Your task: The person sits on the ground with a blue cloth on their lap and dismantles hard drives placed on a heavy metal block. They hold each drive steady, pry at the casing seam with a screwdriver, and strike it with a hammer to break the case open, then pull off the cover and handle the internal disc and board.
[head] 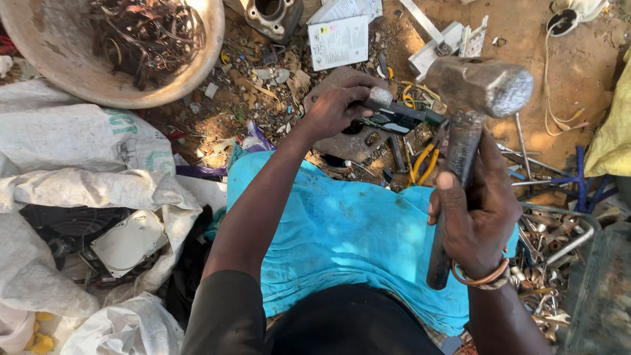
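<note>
In the head view, your right hand (474, 217) is clenched around the dark handle of a steel-headed hammer (483, 85), which is raised with its head above and to the right of the workpiece. Your left hand (335, 108) grips a flat dark electronic part (394, 117) and presses it onto a rusty metal plate (348, 141) lying on the dirt ground. Yellow-handled pliers (424, 161) lie just right of the plate, a blue cloth (342, 230) covers your lap, and a bowl of tangled wire (148, 36) stands at upper left
</note>
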Demonstrator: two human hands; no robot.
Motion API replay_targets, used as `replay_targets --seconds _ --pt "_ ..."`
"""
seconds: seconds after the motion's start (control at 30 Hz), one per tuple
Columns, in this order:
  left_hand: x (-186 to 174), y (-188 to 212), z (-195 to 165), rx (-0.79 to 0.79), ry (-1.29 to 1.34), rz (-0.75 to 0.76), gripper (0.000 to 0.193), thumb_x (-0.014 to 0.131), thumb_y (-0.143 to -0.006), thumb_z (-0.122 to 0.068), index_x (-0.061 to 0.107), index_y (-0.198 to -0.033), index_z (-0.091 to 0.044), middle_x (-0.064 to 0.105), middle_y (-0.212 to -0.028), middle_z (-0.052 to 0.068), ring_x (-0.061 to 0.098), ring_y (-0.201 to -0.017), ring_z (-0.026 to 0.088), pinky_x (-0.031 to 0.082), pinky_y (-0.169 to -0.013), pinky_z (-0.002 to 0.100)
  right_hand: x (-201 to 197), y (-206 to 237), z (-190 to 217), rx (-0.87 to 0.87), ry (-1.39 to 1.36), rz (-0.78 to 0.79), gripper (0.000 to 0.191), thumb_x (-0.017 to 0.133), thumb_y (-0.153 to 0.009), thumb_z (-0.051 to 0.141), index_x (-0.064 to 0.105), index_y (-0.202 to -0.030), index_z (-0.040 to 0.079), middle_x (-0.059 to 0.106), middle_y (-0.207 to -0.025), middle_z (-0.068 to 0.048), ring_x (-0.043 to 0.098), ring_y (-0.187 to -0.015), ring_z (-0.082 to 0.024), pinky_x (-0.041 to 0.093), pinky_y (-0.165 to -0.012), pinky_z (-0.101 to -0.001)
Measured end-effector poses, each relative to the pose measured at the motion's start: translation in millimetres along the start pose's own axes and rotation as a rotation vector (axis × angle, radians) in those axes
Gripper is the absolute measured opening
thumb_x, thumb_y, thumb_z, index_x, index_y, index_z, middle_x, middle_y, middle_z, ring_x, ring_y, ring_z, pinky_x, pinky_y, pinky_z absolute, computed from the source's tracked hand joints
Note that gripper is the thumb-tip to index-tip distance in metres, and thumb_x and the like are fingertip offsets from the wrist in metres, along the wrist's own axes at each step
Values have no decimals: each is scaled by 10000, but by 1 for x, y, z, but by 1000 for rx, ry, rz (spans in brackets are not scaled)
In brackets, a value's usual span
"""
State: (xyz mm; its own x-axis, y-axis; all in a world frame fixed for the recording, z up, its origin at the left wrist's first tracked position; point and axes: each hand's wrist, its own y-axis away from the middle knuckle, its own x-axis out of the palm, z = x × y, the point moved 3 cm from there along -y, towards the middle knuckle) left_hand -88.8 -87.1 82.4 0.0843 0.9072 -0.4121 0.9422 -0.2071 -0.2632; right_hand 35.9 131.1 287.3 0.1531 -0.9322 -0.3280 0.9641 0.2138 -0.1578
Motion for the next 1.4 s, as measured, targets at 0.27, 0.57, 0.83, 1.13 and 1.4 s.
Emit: replay_targets --seconds 0.27,0.57,0.83,1.13,1.4 --pt "1 11 -5 -64 -40 78 340 809 -863 -196 756 -1179 -80 656 -1374 73 673 -1187 293 543 -994 444 29 -29 -34 184 229 190 624 630 -1030 115 392 -1598 14 647 -900 -93 584 -566 -77 496 -446 -245" --pt "-5 22 -1 -190 15 43 396 778 -862 -208 714 -1240 -108 627 -1419 53 679 -1167 289 555 -1009 424 6 -9 4 -67 -5 -9 632 593 -1133 159 286 -1667 20 648 -983 -42 593 -612 -40 512 -504 -195" --pt "3 29 6 -179 -2 15 257 803 -897 -224 742 -1062 -37 655 -1405 74 715 -1128 293 564 -934 442 18 -16 -26 202 331 246 669 642 -1009 189 404 -1610 15 651 -807 -73 584 -553 -87 493 -457 -261" --pt "8 23 -7 -90 -117 46 311 764 -911 -159 718 -1204 -64 737 -1224 84 704 -1147 321 541 -1007 461 28 -31 -15 35 394 195 584 626 -1048 115 407 -1580 10 671 -864 -73 606 -583 -89 513 -506 -286" --pt "11 28 -5 -43 -86 -58 379 789 -886 -176 692 -1223 -34 693 -1292 145 684 -1120 355 525 -969 469 -2 -13 23 -39 236 55 617 570 -1097 173 306 -1633 23 702 -1103 -41 596 -659 -66 510 -553 -256"
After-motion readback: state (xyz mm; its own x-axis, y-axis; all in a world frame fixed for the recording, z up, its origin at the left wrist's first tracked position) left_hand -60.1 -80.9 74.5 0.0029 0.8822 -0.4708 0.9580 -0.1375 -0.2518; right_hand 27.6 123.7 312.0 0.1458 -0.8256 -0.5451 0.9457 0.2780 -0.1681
